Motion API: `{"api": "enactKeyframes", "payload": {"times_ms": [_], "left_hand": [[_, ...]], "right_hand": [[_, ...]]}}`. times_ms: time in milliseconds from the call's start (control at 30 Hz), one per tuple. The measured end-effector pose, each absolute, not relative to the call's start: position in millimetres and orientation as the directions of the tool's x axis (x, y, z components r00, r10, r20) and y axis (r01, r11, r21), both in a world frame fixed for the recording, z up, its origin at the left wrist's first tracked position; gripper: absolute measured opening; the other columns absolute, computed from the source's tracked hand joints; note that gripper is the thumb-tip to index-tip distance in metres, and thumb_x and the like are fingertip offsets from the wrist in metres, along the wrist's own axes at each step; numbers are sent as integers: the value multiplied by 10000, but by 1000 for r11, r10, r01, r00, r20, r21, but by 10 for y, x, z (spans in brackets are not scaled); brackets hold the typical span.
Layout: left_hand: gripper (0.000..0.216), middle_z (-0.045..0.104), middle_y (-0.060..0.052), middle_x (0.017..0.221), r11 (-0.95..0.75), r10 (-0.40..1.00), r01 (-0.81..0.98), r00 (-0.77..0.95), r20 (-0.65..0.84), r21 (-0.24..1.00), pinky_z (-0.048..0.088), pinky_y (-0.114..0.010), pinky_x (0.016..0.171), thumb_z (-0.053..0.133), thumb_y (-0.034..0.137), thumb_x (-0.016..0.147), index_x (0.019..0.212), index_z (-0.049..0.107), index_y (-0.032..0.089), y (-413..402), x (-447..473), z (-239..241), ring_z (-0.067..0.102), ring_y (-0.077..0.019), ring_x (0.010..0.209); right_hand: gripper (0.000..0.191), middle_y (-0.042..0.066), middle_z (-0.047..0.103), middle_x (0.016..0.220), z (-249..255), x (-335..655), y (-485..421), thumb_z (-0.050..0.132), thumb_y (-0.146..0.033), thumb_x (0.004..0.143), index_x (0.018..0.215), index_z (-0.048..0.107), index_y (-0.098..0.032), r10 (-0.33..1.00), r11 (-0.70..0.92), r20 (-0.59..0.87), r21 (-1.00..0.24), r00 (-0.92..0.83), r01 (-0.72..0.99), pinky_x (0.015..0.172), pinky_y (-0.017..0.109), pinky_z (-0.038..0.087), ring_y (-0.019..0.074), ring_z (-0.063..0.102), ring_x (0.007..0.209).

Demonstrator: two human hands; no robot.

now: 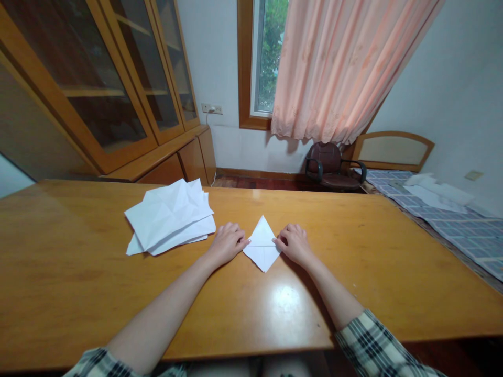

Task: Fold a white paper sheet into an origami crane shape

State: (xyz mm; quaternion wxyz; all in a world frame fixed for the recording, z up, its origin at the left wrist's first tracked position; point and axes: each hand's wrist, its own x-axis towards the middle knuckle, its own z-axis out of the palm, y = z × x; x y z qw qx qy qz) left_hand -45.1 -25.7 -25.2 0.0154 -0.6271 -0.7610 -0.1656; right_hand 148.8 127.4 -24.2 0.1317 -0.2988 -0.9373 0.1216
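Observation:
A small white folded paper (263, 243) lies on the wooden table, shaped like a diamond with a crease running across its middle. At its left corner my left hand (228, 244) pinches the edge between thumb and curled fingers. My right hand (294, 244) grips the opposite corner in the same way. Both forearms come in from the near edge of the table, in plaid sleeves. To the left of my left hand lies a loose pile of creased white paper sheets (173, 214).
The wooden table (353, 262) spans the view. Behind it are a glass-door cabinet (153, 136), a window with a pink curtain (338, 68) and a brown office chair (332, 165). A bed (444, 220) with a checked cover stands to the right.

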Motion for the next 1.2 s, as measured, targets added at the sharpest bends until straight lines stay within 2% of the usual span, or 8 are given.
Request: {"api": "enactKeyframes", "payload": {"times_ms": [400,533,633,733,833,933,1033,1200], "left_hand": [[134,559,-32,948,93,975,950,-148,165,299,350,-344,821,509,326,887,953,571,226,-359,-530,-195,460,-219,939],[248,559,-41,1032,33,980,950,-93,178,311,376,-365,868,478,294,907,1136,575,289,-363,-541,-197,475,-219,985],[347,506,-32,1258,-68,974,949,-3,225,309,345,-413,968,425,247,929,1228,546,376,-343,-500,-190,429,-232,1151],[362,446,16,1396,-162,968,940,91,235,302,250,-456,1071,407,190,918,1177,598,356,-298,-423,-177,311,-236,1307],[337,568,1,1282,-149,971,932,74,229,331,248,-446,1088,416,149,885,1100,637,283,-229,-336,-181,377,-217,1271],[228,638,-30,1131,-92,958,925,-18,285,368,323,-418,1029,447,184,876,972,649,232,-152,-267,-212,465,-217,1156],[126,636,-43,1045,-44,944,915,-93,316,401,378,-387,946,514,265,864,891,627,219,-96,-233,-239,501,-217,1058],[121,615,-35,1020,-19,948,908,-117,297,419,353,-388,949,540,325,859,880,608,227,-77,-223,-249,491,-214,1035]], "right_hand": [[302,65,549,911,-266,1557,1309,535,-487,853,760,589,-205,567,823,205,-185,-798,537,814,368,334,238,458,939],[269,75,555,960,-296,1625,1362,534,-466,859,839,576,-201,529,849,237,-124,-815,514,902,413,334,241,481,965],[240,105,559,1082,-335,1653,1383,505,-423,886,918,565,-193,484,872,281,-80,-829,482,1010,472,262,273,445,1137],[220,119,537,1207,-362,1655,1379,476,-371,906,1014,543,-191,438,895,323,-70,-839,440,1066,510,180,282,353,1273],[200,123,526,1247,-341,1636,1346,464,-322,912,1047,523,-187,408,909,354,-74,-842,410,1080,515,149,276,339,1290],[154,119,541,1218,-281,1568,1257,442,-283,912,1012,518,-195,400,915,381,-115,-834,386,1081,481,168,258,362,1268],[180,119,553,1165,-242,1443,1122,479,-342,885,999,501,-205,474,880,384,-202,-792,429,1069,458,205,253,408,1212],[309,154,522,1216,-302,1282,960,548,-435,824,1011,492,-196,569,822,328,-258,-754,508,1067,542,147,310,320,1292]]}}
